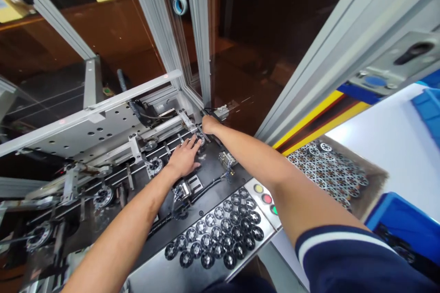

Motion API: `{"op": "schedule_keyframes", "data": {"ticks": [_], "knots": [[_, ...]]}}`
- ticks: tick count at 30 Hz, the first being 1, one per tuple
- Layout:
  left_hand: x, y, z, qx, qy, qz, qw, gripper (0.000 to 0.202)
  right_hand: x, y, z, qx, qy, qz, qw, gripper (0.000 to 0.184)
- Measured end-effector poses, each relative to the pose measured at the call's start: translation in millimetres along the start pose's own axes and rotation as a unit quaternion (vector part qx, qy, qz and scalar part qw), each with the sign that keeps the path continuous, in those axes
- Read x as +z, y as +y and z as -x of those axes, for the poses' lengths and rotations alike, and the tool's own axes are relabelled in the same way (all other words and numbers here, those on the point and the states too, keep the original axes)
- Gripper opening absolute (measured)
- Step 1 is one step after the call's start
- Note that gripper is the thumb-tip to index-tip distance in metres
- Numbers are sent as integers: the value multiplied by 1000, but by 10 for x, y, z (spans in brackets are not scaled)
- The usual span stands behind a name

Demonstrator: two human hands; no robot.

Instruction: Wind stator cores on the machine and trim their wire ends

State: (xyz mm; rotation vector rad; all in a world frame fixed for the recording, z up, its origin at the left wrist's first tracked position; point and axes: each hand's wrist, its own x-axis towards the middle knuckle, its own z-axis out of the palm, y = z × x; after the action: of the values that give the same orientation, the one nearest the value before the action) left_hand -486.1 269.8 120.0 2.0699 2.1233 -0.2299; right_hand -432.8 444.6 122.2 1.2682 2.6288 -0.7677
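My left hand (184,156) lies over the machine bed with its fingers spread. Its fingertips touch a round silver-and-black part (201,139) on the rail line. Just beyond, my right hand (209,125) is curled down at the far end of the rails, beside that part. Its fingers point away from me, and whatever they hold is hidden. Similar round parts sit along the line to the left: one (156,165) near my left wrist, another (103,197) farther left, and a third (40,236) at the left edge.
Rows of black round parts (216,232) stand on the metal ledge in front. Yellow, red and green buttons (266,198) are under my right forearm. Several metal rings fill a carton (373,178) at right, near a blue bin (405,224). Aluminium frame posts (199,32) rise behind.
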Motion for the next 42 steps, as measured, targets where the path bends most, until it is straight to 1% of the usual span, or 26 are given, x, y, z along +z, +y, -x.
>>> {"op": "schedule_keyframes", "data": {"ticks": [3,6,9,12,24,30,32,34,37,39,41,42], "knots": [[5,-8,3,0,-3,0,1000,86,-45,105,43,49,-20,-25,998,34],[4,-18,7,4,-5,2,1000,85,-44,201,199,76,-46,-64,994,32],[4,-26,10,9,-5,2,1000,84,-15,243,378,85,-67,-107,988,31],[6,-30,11,11,-5,-1,1000,83,-9,238,473,83,-73,-135,985,30],[-4,-23,18,11,-10,-10,1000,85,-8,242,436,102,-73,-162,979,29],[-8,-33,12,8,-14,-5,1000,83,16,241,446,98,-53,-162,980,30],[9,-25,18,6,-14,-2,1000,83,-4,248,440,91,-35,-163,982,30],[34,-9,32,0,-10,-1,1000,84,-59,254,452,77,-4,-165,983,31],[56,13,41,-11,3,4,1000,85,-203,232,597,37,74,-169,982,29],[25,11,15,-9,10,16,1000,86,-299,196,838,-8,143,-172,975,28],[-64,4,-10,3,19,38,999,85,-326,184,1204,-59,213,-175,959,27],[-129,2,4,10,28,51,998,83,-294,205,1425,-83,247,-175,949,26]]}}
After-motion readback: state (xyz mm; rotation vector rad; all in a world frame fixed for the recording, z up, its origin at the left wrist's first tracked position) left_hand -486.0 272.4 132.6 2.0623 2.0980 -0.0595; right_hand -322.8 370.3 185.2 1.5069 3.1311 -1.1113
